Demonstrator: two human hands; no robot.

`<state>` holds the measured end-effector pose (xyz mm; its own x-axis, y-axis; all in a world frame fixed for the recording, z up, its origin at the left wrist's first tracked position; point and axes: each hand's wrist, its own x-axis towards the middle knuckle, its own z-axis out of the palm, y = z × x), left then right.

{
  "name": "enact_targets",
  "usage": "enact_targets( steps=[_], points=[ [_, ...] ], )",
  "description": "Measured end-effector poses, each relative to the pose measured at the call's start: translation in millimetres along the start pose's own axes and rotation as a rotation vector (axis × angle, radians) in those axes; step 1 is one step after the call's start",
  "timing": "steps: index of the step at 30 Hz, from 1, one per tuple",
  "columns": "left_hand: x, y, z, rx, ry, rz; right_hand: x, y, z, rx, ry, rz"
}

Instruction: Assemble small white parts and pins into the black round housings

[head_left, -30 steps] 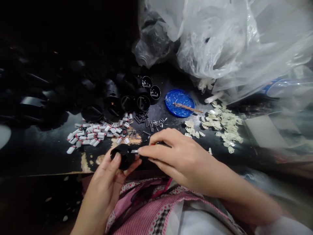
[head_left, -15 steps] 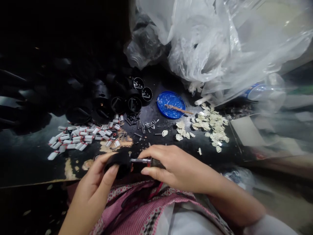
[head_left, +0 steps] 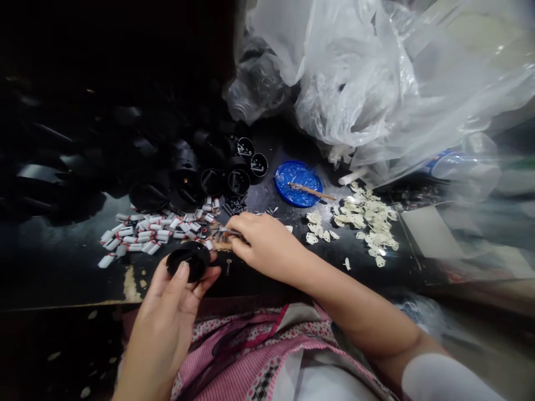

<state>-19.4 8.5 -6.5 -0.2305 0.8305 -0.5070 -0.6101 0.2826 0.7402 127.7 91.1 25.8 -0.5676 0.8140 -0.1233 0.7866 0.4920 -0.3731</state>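
Observation:
My left hand point(head_left: 167, 301) grips a round black cup-shaped part point(head_left: 190, 260), its open side facing up and the thumb pressed on its rim. My right hand point(head_left: 261, 236) is over the small springs and metal bits, fingers closed on a screwdriver point(head_left: 236, 232); only a short piece of it shows, the rest being hidden by the hand. A small screw point(head_left: 228, 266) stands out against the black bench between the hands. White cylinders with red bands point(head_left: 146, 233) lie heaped beyond my left hand.
Several black cups point(head_left: 213, 181) crowd the back left. A blue lid point(head_left: 288, 192) carries a brown stick point(head_left: 311, 191). Cream-coloured flat pieces point(head_left: 368, 214) are scattered at right, below large clear plastic bags point(head_left: 355, 83). The bench's front edge point(head_left: 75, 306) runs near my body.
My right hand has drawn the screwdriver away from the black part and moved forward to the springs. My left hand has turned the part so its open side faces up.

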Motion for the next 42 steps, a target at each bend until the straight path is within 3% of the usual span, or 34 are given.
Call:
enact_targets(
  steps=[3, 9, 18, 28, 31, 36, 42],
  points=[
    [0.8, 0.2, -1.1, -0.024, -0.014, 0.002, 2.8, 0.3, 3.4, -0.055, -0.004, -0.04],
    [2.3, -1.9, -4.3, -0.025, -0.058, -0.014, 3.0, 5.3, -0.4, -0.114, -0.019, 0.018],
    [0.9, -0.7, -3.9, -0.014, -0.059, -0.019, 9.5, -6.7, 4.4, -0.287, 0.004, -0.052],
    [-1.0, -4.9, -2.8, -0.062, -0.047, 0.014, 13.1, -9.8, 7.0, -0.285, 0.023, -0.032],
    [-1.6, -3.0, -0.9, -0.089, -0.023, 0.016, 10.6, -11.5, 5.3, -0.196, 0.008, -0.04],
    [-3.4, 0.1, 9.9, -0.146, -0.048, -0.063, -9.7, -10.9, 2.9, 0.252, 0.068, -0.011],
    [-11.8, -6.9, 16.7, 0.023, -0.02, 0.06, -27.4, -8.6, 6.3, 0.306, 0.207, 0.031]
  ],
)
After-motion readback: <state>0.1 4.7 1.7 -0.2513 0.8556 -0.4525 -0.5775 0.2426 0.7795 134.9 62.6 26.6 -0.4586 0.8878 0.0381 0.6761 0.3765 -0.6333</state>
